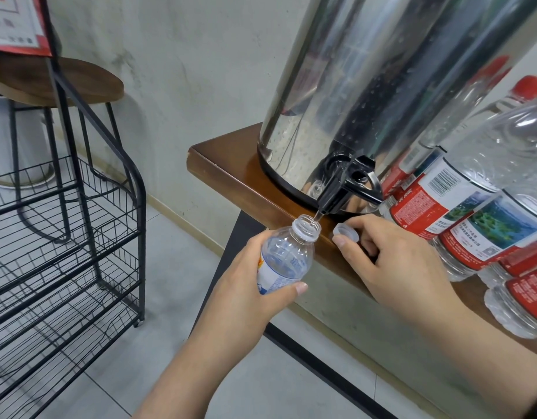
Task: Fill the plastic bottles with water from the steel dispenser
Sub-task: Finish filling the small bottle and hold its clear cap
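Head view, items listed outward from the tap (pixel 336 192).

Small bottle (pixel 286 258): clear ribbed plastic, uncapped, white and blue label, tilted with its open mouth just under the tap's black spout. A thin stream of water runs into the neck; the fill level cannot be told. Left hand (pixel 252 285) is wrapped around its lower body, thumb pressed across the label.

Cap (pixel 346 232): translucent white plastic, round, pinched between the thumb and fingers of the right hand (pixel 391 261), which rests on the table edge just right of the tap.

Dispenser (pixel 382 86): tall polished steel cylinder with a black base ring, its surface beaded with droplets, standing behind the tap on the table (pixel 224 170), a brown wooden top with a dark metal leg.

Large bottles (pixel 472 213): clear plastic, red and white labels, one red cap visible, crowded on the table right of the tap. Contents cannot be told.

Wire rack (pixel 79 237): black metal, tiered baskets, on the tiled floor well left of the tap. Stool (pixel 64 80): round wooden seat, black metal legs, behind the rack.
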Tool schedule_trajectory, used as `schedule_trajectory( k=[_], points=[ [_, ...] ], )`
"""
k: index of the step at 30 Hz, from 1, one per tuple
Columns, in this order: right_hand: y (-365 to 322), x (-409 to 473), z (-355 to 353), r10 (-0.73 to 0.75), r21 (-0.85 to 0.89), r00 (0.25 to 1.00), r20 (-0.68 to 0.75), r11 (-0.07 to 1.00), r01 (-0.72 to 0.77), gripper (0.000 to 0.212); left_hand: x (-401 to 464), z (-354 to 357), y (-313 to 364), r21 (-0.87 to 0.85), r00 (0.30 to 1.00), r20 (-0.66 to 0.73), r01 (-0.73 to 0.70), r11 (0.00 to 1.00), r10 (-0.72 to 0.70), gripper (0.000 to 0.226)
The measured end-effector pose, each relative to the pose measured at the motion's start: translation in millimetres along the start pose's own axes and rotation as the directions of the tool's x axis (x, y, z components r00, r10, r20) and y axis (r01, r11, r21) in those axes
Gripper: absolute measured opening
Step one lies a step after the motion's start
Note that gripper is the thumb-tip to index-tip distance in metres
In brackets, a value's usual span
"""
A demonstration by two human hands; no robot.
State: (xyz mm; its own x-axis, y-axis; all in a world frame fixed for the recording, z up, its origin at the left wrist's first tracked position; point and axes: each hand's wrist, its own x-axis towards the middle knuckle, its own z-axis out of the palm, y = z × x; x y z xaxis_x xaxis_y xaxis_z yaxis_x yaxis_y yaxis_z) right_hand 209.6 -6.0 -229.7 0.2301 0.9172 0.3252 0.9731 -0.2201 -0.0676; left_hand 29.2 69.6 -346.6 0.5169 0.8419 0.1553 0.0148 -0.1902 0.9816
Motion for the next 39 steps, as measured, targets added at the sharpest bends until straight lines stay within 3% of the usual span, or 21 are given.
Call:
schedule_trajectory(
  k=[39],
  points=[
    [1.8, 0.9, 1.2, 0.004, -0.011, 1.0, 0.016, 1.0, -0.004, 0.037, 1.3, 2.2, -1.2, 0.041, 1.0, 0.014, -0.001, 0.999, 0.0, 0.065]
  ],
)
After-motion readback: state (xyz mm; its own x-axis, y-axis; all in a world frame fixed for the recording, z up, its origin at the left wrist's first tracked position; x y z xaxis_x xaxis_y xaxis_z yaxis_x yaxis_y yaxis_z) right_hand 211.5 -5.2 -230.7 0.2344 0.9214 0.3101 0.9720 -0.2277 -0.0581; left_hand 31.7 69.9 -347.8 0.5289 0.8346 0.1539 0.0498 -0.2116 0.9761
